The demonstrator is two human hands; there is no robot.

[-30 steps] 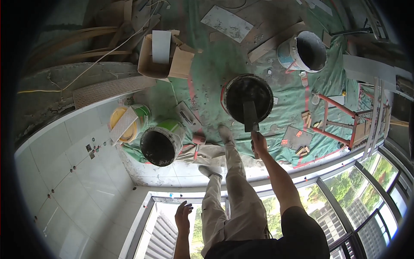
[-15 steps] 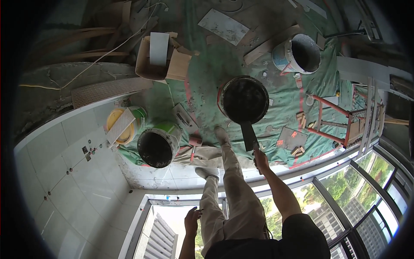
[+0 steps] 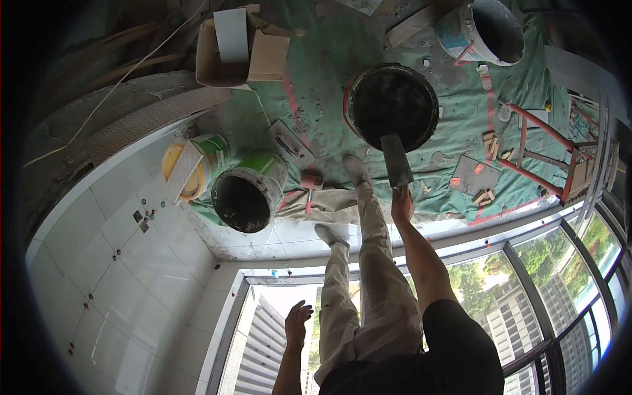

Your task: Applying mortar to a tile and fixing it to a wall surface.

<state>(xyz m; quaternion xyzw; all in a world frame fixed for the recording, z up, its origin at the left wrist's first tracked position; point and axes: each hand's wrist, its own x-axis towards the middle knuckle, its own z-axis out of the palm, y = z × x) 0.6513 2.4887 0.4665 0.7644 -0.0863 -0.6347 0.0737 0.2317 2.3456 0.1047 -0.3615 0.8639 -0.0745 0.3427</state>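
My right hand (image 3: pixel 403 204) is closed around the handle of a trowel (image 3: pixel 396 162) with a flat, rectangular grey blade. Its far end overlaps the near rim of a round black bucket (image 3: pixel 352 118); whether it touches the rim I cannot tell. The bucket's inside is dark, so its contents are hard to make out. My left hand (image 3: pixel 297 324) hangs near my left leg, with its fingers loosely apart and nothing in it.
Green sheeting (image 3: pixel 316 99) covers the floor. To the left stand a green-and-white bucket (image 3: pixel 273 176), a yellow-lidded bucket (image 3: pixel 174 168) and a cardboard box (image 3: pixel 268 58); a red-headed mallet (image 3: pixel 311 182) and a float (image 3: pixel 289 141) lie nearby. On the right are a whitish bucket (image 3: pixel 456 39) and a red-legged stand (image 3: pixel 543 125).
My right hand has turned the trowel, whose blade now shows a lighter face. The view has shifted, so the floor things sit higher in it. My left hand stays empty.
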